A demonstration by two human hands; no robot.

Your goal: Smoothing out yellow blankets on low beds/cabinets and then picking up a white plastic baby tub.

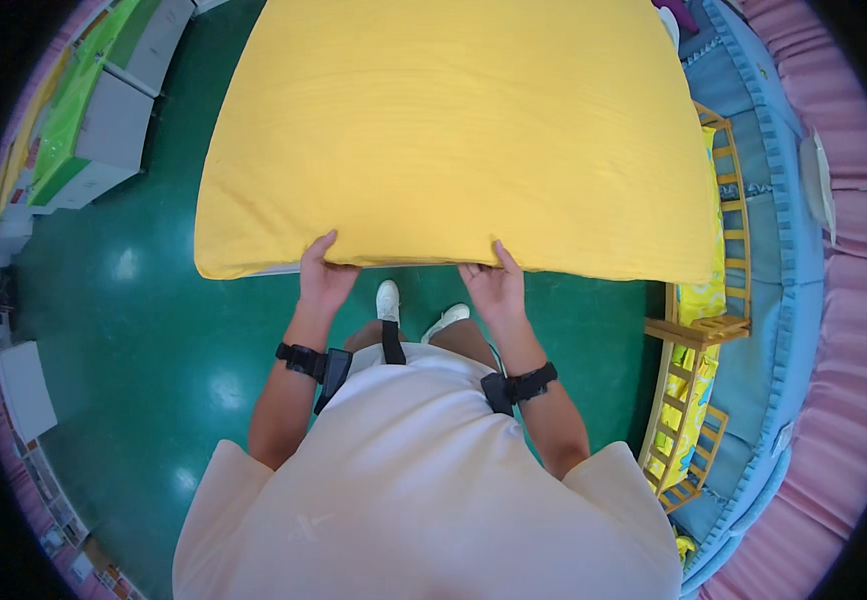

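A large mattress in a yellow fitted sheet [453,140] fills the upper middle of the head view. Its near edge runs across in front of me. My left hand [326,280] grips that edge left of the middle, thumb on top and fingers curled underneath. My right hand [496,287] holds the same edge further right, also with the thumb on top and the fingers tucked below. A pale strip shows under the yellow cloth between and beside the hands. Most of the fingers are hidden beneath the edge.
Small wooden bed frames [688,335] with yellow patterned bedding stand at the right, beside a blue padded, ruffled cover [753,250]. White-and-green cabinets [103,125] stand at the far left on the green floor [153,330]. A white box-like unit [25,390] is at the left wall.
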